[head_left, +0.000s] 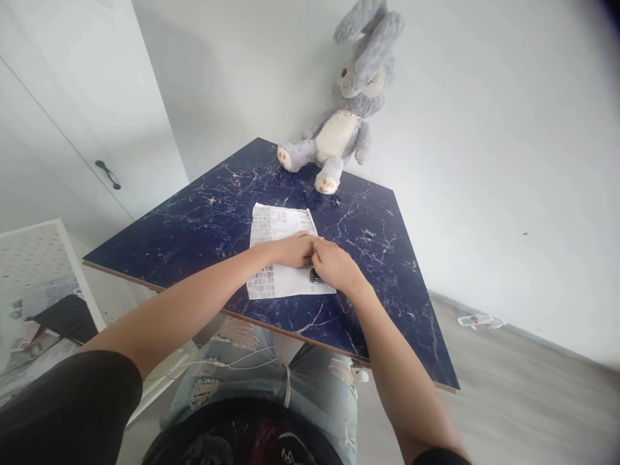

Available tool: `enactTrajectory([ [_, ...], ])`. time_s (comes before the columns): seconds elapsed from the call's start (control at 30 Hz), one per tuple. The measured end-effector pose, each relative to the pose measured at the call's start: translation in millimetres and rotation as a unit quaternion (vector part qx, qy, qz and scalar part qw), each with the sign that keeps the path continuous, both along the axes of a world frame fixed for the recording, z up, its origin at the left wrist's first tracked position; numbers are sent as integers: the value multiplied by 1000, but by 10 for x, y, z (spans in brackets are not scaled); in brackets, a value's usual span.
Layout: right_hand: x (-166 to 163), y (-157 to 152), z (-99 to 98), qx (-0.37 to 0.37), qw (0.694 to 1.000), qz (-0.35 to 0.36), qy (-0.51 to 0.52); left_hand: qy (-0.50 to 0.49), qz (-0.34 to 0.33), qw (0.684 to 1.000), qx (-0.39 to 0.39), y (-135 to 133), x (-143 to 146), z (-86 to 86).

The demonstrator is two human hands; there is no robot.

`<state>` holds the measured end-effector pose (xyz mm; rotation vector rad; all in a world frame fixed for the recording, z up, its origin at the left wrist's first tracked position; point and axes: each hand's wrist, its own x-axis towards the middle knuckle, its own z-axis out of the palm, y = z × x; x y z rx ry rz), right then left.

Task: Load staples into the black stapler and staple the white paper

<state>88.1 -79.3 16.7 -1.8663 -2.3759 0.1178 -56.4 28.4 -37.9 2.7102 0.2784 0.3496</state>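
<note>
A white printed paper sheet lies on the dark blue marbled table. My left hand rests flat on the sheet's middle, fingers stretched out to the right. My right hand sits just beside it at the sheet's right edge, fingers curled over a small dark object that I cannot make out. The fingertips of both hands touch.
A grey and white plush rabbit sits at the table's far edge against the white wall. A white cabinet door with a black handle stands at left. A small white object lies on the wooden floor at right.
</note>
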Motion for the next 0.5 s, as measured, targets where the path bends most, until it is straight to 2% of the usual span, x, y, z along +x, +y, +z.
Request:
enactTrajectory([
  [0.17,-212,-89,-99,41,991,-68,-107,13,-2,1000,-14,18,-14,-12],
  [0.23,-239,-103,-96,46,991,-75,-102,17,-2,1000,-14,29,-22,-24],
  [0.3,-183,-116,-36,45,996,-63,-50,16,0,1000,-10,35,-34,-21],
  [0.37,-39,-143,59,48,998,-12,50,10,0,1000,-5,39,-49,0],
  [0.43,159,-189,142,37,986,72,143,4,-8,1000,0,43,-61,28],
  [0.5,366,-257,181,-3,974,152,166,5,-19,1000,2,45,-66,54],
])
